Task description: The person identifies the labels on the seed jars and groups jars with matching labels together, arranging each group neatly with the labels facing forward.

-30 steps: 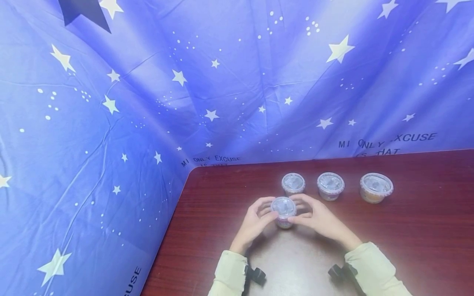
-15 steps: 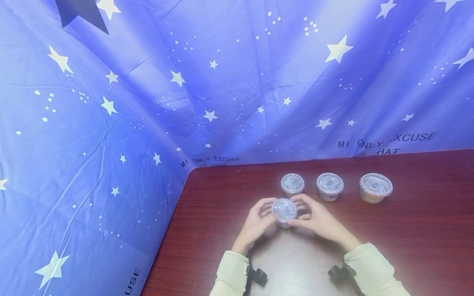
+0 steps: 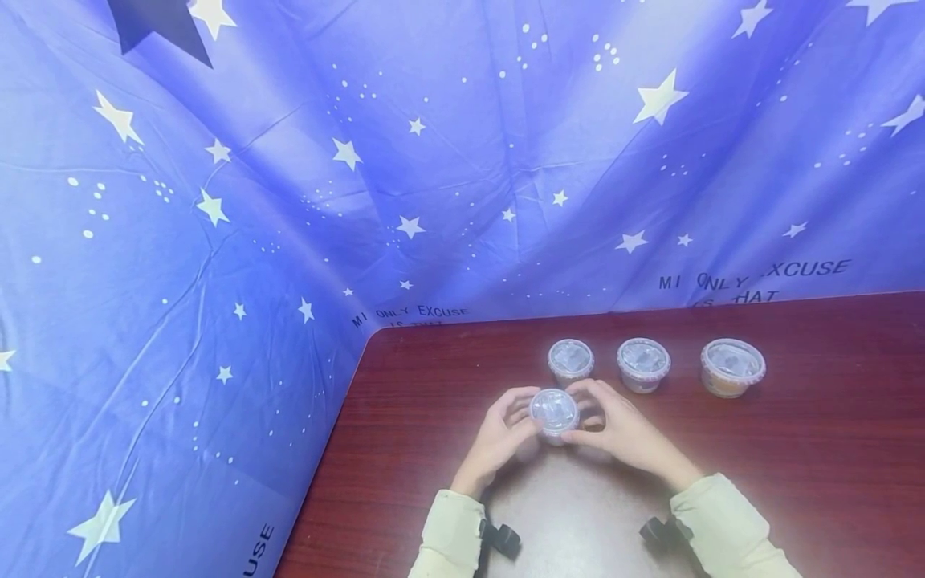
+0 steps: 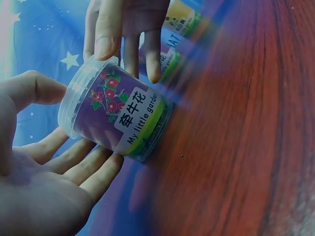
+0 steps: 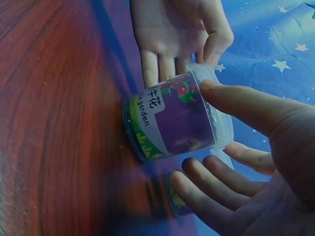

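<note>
A small clear plastic tub (image 3: 554, 411) with a lid stands between both hands in the head view. Its purple label, with red flowers and the words "My little garden", shows in the left wrist view. My left hand (image 3: 503, 433) holds it from the left, thumb at the lid's rim and fingers along the side. From the other side my right hand (image 3: 616, 421) grips it, its thumb (image 5: 236, 101) on the rim. The tub's base (image 4: 155, 140) is close over the wooden table. Its far side is hidden from the head camera.
Behind the hands, three more lidded tubs stand in a row: a left one (image 3: 571, 359), a middle one (image 3: 644, 365) and a wider right one (image 3: 733, 368). The reddish-brown table (image 3: 817, 482) meets a blue star-printed cloth (image 3: 462, 160) at its back and left edges.
The held tub has tipped slightly, so its lid shows a little lower and less of its side is seen in the head view. Both hands keep their hold; the other tubs stay put.
</note>
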A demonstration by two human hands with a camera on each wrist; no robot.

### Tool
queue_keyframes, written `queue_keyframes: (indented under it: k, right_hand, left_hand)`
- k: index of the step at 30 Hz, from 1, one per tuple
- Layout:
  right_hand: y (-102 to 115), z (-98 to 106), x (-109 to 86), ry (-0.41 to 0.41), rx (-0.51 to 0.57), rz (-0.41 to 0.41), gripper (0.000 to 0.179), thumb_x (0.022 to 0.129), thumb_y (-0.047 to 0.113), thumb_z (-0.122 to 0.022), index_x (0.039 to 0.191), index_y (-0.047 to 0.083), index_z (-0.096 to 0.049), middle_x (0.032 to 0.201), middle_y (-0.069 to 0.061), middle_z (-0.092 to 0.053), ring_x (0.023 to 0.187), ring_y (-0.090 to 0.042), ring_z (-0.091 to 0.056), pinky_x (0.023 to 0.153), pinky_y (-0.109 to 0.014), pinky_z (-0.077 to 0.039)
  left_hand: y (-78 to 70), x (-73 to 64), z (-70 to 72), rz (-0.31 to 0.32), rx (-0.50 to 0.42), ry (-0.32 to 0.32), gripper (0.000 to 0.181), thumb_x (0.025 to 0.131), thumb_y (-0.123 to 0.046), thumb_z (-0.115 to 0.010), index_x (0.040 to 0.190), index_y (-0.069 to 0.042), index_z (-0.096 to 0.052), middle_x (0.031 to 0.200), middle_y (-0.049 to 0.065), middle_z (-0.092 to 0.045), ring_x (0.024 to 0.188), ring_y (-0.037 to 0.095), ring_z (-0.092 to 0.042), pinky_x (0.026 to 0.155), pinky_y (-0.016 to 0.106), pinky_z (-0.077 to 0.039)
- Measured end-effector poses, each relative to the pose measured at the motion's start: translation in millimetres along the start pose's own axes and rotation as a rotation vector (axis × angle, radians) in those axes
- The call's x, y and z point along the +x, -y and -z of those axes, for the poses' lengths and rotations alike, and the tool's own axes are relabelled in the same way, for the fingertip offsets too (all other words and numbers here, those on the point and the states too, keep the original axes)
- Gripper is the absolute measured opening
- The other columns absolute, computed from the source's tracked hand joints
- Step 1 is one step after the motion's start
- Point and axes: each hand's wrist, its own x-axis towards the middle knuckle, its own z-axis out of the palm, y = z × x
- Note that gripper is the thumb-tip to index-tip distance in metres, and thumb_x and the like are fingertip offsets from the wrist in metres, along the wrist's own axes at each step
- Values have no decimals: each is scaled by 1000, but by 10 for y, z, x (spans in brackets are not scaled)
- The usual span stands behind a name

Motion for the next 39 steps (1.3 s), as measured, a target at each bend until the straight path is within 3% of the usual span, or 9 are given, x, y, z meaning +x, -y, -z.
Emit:
queue_keyframes:
  k: [8,15,25,39]
  right_hand:
    - [49,63,-2,-45,-101,-23,61,84,23,-79,133,0,-51,125,-19,-57,110,-35,-62,91,-49,-56]
    - [92,150,13,-82,-125,-7,51,90,20,-74,132,2,-52,126,-18,-57,111,-38,-61,93,-51,-55]
    - [129,230,66,-150,-193,28,49,90,13,-72,131,-3,-50,124,-23,-59,111,-42,-61,94,-54,-53]
    - [90,314,178,-166,-289,7,58,93,19,-70,141,0,-44,134,-23,-51,117,-43,-57,99,-60,-47]
  left_hand:
    - [-40,21,63,-27,-16,-5,45,92,-7,-66,136,-2,-54,138,19,-57,127,32,-56,105,28,-48]
    - [-123,53,87,-75,-33,-32,43,93,-6,-66,134,0,-55,138,28,-54,130,40,-52,106,27,-48]
    - [-179,142,78,-119,0,-36,43,92,-6,-67,133,0,-55,137,29,-54,130,41,-52,106,28,-47]
    - [-233,330,60,-108,-11,-57,45,91,-1,-65,133,7,-52,135,29,-55,129,46,-51,105,28,-48]
